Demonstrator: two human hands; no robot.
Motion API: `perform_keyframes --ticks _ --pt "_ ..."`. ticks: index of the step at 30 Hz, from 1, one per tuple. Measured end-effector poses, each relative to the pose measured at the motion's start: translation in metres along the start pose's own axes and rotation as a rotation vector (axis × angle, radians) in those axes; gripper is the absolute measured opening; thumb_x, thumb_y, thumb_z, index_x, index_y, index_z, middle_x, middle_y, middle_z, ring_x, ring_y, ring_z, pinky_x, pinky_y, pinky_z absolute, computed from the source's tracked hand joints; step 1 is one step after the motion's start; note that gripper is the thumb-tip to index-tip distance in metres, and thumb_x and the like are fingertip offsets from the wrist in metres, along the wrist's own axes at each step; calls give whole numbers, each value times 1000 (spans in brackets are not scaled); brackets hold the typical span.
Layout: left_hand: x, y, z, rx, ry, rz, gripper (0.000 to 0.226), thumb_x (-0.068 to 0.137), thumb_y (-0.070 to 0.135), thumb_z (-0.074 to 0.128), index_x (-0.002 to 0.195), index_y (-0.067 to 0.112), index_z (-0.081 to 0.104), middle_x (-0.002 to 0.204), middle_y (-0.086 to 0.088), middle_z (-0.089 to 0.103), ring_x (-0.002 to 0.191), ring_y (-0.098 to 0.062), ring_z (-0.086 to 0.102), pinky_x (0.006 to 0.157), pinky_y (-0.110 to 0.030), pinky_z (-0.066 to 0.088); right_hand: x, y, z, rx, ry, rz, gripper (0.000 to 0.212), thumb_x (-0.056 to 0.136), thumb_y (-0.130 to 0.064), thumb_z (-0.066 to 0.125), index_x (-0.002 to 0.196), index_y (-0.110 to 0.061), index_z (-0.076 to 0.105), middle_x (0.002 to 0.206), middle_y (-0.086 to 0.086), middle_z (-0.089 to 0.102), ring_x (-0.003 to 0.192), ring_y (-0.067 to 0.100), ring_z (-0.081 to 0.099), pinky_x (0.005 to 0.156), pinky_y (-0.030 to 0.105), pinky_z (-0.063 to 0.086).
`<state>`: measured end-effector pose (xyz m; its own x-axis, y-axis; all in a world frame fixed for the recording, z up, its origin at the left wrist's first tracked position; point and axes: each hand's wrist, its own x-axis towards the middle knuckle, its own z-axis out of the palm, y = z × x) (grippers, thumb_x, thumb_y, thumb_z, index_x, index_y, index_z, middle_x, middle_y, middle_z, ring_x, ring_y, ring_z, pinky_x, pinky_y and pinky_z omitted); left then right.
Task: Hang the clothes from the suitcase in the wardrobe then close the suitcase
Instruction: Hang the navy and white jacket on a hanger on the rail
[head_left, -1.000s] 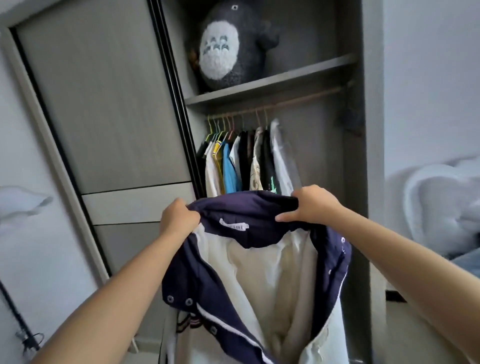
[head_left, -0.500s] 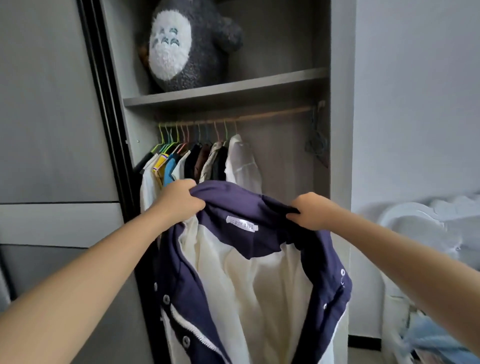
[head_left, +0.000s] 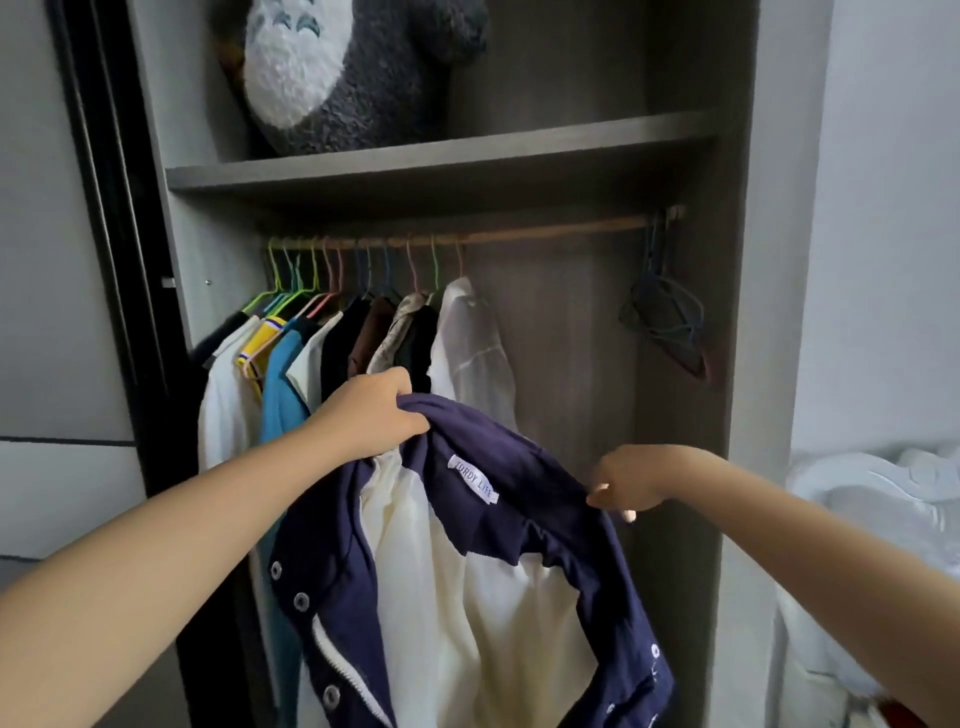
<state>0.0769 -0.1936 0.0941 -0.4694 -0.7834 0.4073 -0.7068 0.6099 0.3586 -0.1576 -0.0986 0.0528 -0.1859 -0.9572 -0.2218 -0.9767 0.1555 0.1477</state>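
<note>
A navy jacket (head_left: 498, 525) of soft, matte knit hangs open in front of the wardrobe (head_left: 737, 312), its cream lining falling in loose vertical folds, round metal snaps down the front edge, a white piped stripe lower down, and a small white woven label sewn inside the collar. The left hand (head_left: 371, 415) bunches the collar's left side in a tight fist, the cloth crumpled under its curled fingers. The right hand (head_left: 631, 480) sits at the collar's right edge with fingers bent downward; whether it pinches the fabric or only touches it cannot be told. The jacket sags between the two hands, below the thin wooden rail (head_left: 519, 234). On that rail, slim coloured wire hangers carry a packed row of hung clothes (head_left: 332, 353) at the left, and a few empty hangers (head_left: 667, 317) dangle at the right end. A fuzzy grey-and-white plush toy (head_left: 343, 73) sits on the flat grey shelf (head_left: 441, 166) above.
</note>
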Motion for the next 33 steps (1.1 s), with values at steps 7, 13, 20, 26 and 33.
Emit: perform_keyframes --ticks 7,13,20,26,33 --pt "92 -13 -1 15 29 70 16 81 20 58 76 18 43 71 4 49 64 -12 45 55 -27 33 78 48 -80 -24 609 418 34 91 -21 46 121 -8 55 126 12 53 118 30 50 90 34 44" --pt "135 -22 16 -40 8 38 12 77 12 56 87 11 50 69 1 50 60 -14 43 56 -29 33 114 91 -101 -88 901 740 31 93 -8 41 122 -3 48 128 19 43 121 34 37 96 40 36" --pt "153 -36 16 27 49 -56 19 80 14 55 93 16 42 71 -1 50 58 -11 42 51 -27 31 141 128 -115 229 883 827 36 96 0 34 131 4 40 132 24 45 120 39 47 93 43 42" --pt "161 -42 20 42 96 -52 13 79 11 55 77 15 43 66 -1 50 58 -16 44 51 -28 30 165 135 -129 701 910 805 39 99 -8 28 132 7 42 140 23 41 130 36 39 108 43 29" --pt "167 -46 38 124 115 -44 19 77 11 56 69 20 41 72 1 54 71 -20 51 56 -29 36 187 105 -99 888 1118 515 31 94 -10 44 110 14 55 117 34 55 111 43 53 86 41 42"
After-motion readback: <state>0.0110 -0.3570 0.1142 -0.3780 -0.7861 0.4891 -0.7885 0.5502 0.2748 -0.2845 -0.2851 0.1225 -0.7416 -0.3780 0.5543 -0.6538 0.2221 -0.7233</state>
